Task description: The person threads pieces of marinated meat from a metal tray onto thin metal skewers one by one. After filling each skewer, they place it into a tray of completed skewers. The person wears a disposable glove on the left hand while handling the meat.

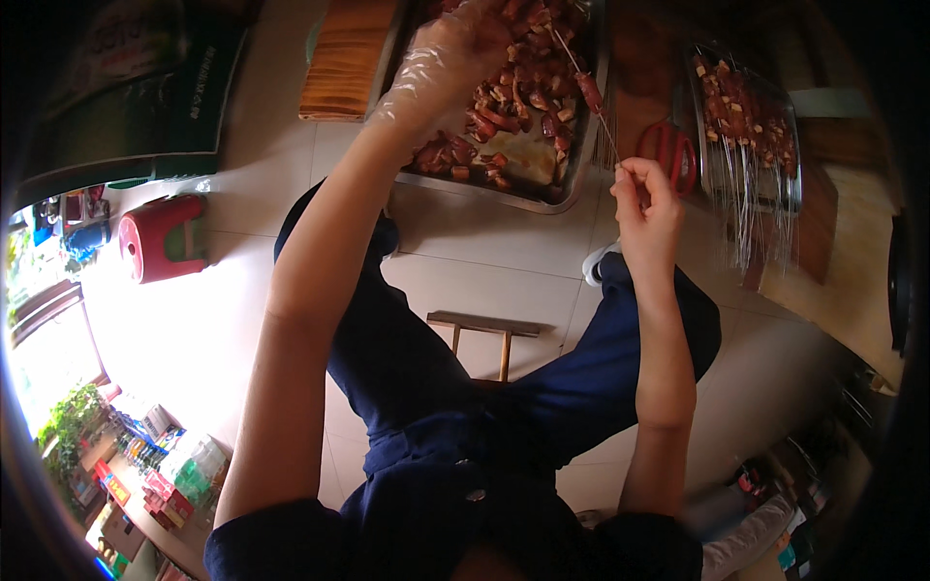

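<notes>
My right hand [652,200], bare, pinches the lower end of a thin metal skewer [609,135]. Dark red meat pieces [589,93] are threaded partway up it, and its far end reaches over a metal tray [488,188]. Marinated raw meat chunks [519,94] lie heaped in that tray, with small pale cubes among them and some liquid on its bottom. Over the tray's far left part is my left hand [458,54], in a clear plastic glove. Its fingers blend with the meat near the skewer's far end; whether they grip a piece cannot be told.
Right of the tray lie red-handled scissors [667,156] and a second metal tray [774,200] of loaded skewers, their bare ends overhanging its near edge. A wooden board [341,62] is at the left. A red plastic stool [161,238] stands on the tiled floor.
</notes>
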A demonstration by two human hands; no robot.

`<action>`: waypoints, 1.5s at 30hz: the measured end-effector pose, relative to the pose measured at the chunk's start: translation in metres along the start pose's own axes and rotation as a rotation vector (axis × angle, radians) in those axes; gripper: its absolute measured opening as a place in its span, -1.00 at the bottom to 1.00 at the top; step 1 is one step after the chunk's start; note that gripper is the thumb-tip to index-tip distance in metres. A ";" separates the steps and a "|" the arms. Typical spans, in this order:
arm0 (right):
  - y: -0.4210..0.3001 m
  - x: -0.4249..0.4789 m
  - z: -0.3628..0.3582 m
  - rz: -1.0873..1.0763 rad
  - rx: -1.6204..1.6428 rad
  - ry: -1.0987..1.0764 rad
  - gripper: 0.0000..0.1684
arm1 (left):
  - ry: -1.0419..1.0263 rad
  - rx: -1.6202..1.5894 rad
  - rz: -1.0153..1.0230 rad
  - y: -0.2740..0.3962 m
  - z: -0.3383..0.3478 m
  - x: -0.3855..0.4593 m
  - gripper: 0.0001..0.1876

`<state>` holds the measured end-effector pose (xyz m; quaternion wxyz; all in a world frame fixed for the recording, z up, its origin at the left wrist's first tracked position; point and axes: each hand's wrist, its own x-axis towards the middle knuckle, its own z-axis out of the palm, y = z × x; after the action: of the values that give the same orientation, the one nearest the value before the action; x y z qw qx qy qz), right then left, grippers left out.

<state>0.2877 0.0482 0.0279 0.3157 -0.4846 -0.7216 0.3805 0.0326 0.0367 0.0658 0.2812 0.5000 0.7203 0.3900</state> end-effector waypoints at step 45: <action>-0.030 -0.024 0.022 0.007 0.184 -0.222 -0.93 | -0.027 -0.897 -0.029 -0.049 -0.017 -0.038 -0.42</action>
<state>0.2638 0.0129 0.0399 0.2757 -0.4108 -0.7125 0.4976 0.0076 -0.0136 0.0346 0.4850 0.3233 0.4831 0.6533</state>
